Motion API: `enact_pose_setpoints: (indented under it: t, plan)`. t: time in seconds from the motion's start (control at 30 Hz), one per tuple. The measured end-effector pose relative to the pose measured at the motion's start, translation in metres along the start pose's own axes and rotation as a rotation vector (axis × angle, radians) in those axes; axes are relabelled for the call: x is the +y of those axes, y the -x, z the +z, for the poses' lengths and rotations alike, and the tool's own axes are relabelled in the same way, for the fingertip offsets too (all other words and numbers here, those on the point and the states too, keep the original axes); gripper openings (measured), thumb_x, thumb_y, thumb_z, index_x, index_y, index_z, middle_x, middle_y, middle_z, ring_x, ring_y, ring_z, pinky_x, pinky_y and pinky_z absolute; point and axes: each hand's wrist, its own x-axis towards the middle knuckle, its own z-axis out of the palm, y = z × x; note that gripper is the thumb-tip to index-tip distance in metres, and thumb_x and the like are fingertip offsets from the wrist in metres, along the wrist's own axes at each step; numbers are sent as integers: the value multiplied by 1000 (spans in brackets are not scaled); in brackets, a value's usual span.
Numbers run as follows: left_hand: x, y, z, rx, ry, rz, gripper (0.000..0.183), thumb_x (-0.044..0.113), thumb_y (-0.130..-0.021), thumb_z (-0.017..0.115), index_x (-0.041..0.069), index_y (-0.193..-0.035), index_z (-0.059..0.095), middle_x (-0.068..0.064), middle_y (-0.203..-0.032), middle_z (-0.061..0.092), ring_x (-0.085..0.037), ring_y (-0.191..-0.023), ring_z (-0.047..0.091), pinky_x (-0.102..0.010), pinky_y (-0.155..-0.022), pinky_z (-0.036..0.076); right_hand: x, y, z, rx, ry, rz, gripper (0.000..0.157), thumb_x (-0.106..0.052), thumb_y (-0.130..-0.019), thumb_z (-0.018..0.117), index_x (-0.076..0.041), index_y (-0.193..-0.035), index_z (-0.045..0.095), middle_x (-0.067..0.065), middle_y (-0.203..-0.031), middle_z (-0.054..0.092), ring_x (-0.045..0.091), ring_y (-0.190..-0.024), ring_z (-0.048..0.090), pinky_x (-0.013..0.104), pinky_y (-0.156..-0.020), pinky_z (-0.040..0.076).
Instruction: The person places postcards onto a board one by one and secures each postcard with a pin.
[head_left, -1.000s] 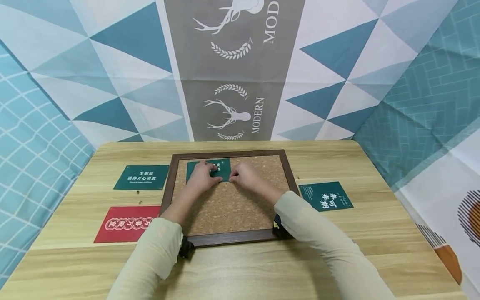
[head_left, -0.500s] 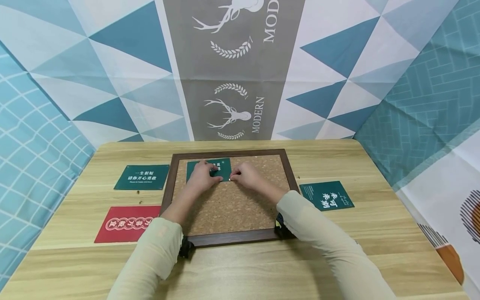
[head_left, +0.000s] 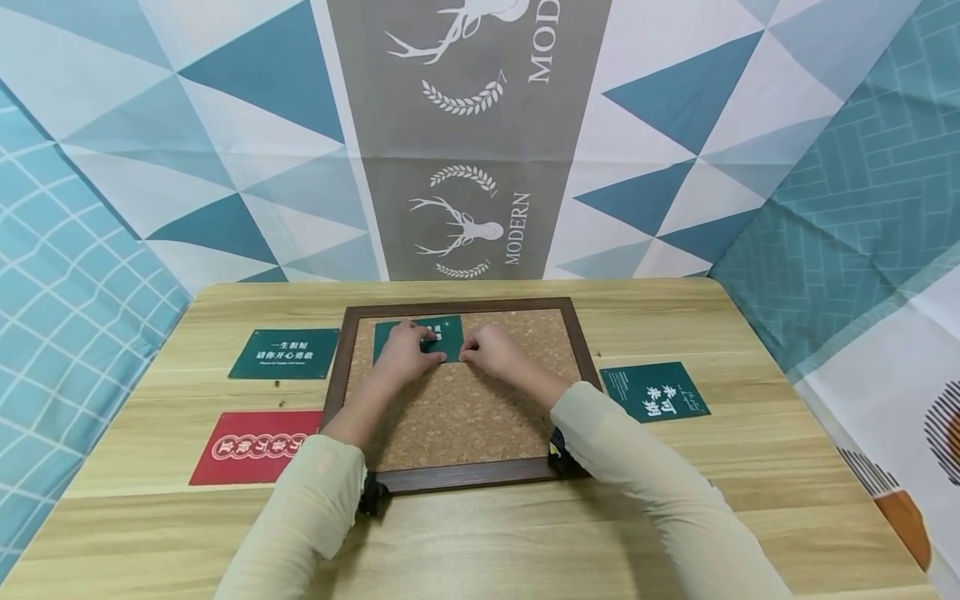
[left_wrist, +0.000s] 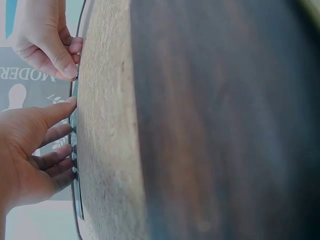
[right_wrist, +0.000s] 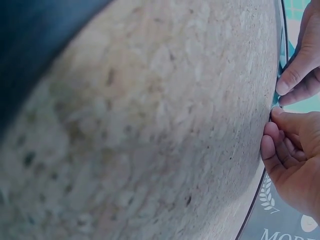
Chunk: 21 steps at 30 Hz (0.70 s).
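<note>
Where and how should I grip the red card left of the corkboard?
Probably pinch the red card by its left edge, coming from the left: that edge lies free, flat on the table, while the left sleeve hides its near right corner and the corkboard frame crowds its right end.

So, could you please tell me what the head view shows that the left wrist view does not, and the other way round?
Only the head view shows the red card and a green card left of the cork board, another green card to its right, and the light sleeves.

Only the left wrist view shows the palm side of the left hand, held off the cork with fingertips on a third green card.

Both show the left hand, the right hand, the third green card, the cork board and the printed backdrop.
</note>
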Motion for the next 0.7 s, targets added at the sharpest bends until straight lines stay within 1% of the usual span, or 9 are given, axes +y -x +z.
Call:
enact_pose_setpoints:
  t: [0.2, 0.47, 0.6, 0.7]
  plan:
    - [0, 1, -2, -5, -1, 4, 45, 30, -86, 67, 2, -122, 60, -20, -121, 48, -34, -115, 46, -48, -94, 44, -2, 1, 0, -8, -4, 2, 13, -13, -88, 65, -6, -84, 74, 5, -85, 72, 12, -76, 62, 23, -66, 48]
    - [0, 1, -2, -15, 1, 7, 45, 30, -87, 67, 2, -122, 60, -20, -122, 47, -34, -115, 45, -48, -95, 44, 0, 1, 1, 3, -3, 0, 12, -13, -88, 65, -5, -85, 74, 5, -85, 71, 12, -77, 62, 23, -67, 49]
    - [0, 0, -1, -16, -10, 20, 46, 30, -87, 66, 2, -122, 60, -19, -122, 47, -34, -115, 45, -47, -95, 44, 2, 2, 0, 14, -44, -8, 12, -11, -87, 65, -4, -84, 73, 6, -84, 71, 10, -74, 59, 21, -65, 47]
    - [0, 0, 0, -19, -21, 26, 46, 31, -87, 66, 2, -123, 60, -19, -122, 48, -33, -115, 45, -47, -95, 44, 3, 4, -3, 23, -108, -17, 11, -8, -87, 64, -2, -84, 73, 9, -84, 71, 10, -71, 57, 19, -61, 45]
